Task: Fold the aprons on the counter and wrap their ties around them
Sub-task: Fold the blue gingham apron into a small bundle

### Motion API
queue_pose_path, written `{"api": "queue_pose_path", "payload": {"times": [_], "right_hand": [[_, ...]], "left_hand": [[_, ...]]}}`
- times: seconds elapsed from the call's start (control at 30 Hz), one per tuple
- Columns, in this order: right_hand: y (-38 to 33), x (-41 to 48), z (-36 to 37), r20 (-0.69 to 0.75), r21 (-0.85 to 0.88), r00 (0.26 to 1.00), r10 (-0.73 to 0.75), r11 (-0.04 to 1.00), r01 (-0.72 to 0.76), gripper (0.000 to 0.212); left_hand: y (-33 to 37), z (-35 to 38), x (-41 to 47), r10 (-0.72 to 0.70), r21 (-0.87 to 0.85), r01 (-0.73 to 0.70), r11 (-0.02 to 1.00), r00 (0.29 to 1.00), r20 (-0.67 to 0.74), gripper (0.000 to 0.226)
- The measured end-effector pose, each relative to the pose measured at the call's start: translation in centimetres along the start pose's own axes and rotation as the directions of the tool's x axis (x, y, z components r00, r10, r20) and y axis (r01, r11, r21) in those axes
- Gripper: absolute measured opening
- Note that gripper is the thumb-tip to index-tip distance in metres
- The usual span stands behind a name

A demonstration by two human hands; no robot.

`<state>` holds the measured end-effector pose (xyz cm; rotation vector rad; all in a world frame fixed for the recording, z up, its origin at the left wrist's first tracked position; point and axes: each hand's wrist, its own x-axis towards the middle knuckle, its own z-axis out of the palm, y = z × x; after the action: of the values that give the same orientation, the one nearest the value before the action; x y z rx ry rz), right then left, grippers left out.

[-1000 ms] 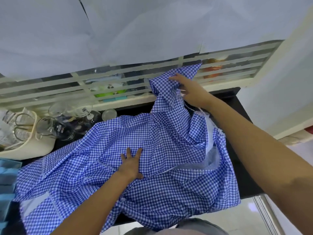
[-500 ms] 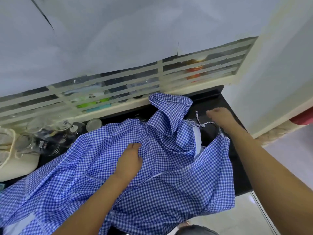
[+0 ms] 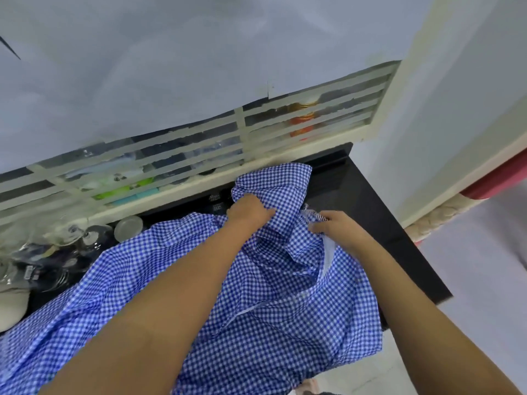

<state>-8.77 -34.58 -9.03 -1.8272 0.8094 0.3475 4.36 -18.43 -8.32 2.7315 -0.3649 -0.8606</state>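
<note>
blue-and-white checked cloth apron (image 3: 285,309) lay rumpled across the glossy black counter (image 3: 376,212), its near edge hanging off. the left hand (image 3: 251,212) gripped a bunched fold near its top; the right hand (image 3: 339,227) pinched the apron's edge just beside.

Right of the apron (image 3: 285,323), a strip of bare black table (image 3: 356,201) lies open as far as the table's edge, and a hand could pass there. Left of the apron, glasses (image 3: 85,238) and a cream container (image 3: 11,297) crowd the surface close against the cloth. Beyond the apron, a slatted grille (image 3: 199,155) closes off the back edge. The left hand (image 3: 251,212) and right hand (image 3: 336,226) grip the apron's bunched far end, filling that spot.
</note>
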Motion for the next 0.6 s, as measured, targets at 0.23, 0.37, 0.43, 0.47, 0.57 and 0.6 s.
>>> {"api": "queue_pose_path", "payload": {"times": [0.23,0.37,0.43,0.47,0.57,0.6], "right_hand": [[4.7,-2.7,1.7,0.228,-0.430,0.974,0.000,0.897,0.101,0.019],[3.5,-3.0,2.1,0.316,-0.346,0.943,0.106,0.938,0.010,0.050],[3.0,-2.3,2.4,0.227,-0.361,0.957,0.179,0.929,-0.088,0.083],[2.7,-2.0,2.6,0.177,-0.369,0.963,0.202,0.921,-0.125,0.082],[2.3,-1.4,2.8,0.034,-0.490,0.984,0.176,0.861,-0.137,0.064],[1.9,-1.4,2.6,-0.025,-0.528,0.989,0.145,0.838,-0.136,0.066]], "left_hand": [[0.1,1.3,1.7,-0.144,-0.452,0.233,0.861,0.964,0.224,0.133],[-0.3,3.2,1.7,-0.148,-0.601,0.217,0.769,0.976,0.162,0.091],[-0.7,3.5,1.5,-0.183,-0.713,0.200,0.672,0.978,0.102,0.042],[-0.7,3.0,1.2,-0.186,-0.738,0.184,0.649,0.979,0.081,0.021],[-0.9,0.2,0.5,-0.104,-0.778,0.076,0.624,0.995,0.014,0.019],[-0.7,-1.2,0.0,-0.071,-0.783,0.022,0.621,0.997,-0.028,0.017]]}}
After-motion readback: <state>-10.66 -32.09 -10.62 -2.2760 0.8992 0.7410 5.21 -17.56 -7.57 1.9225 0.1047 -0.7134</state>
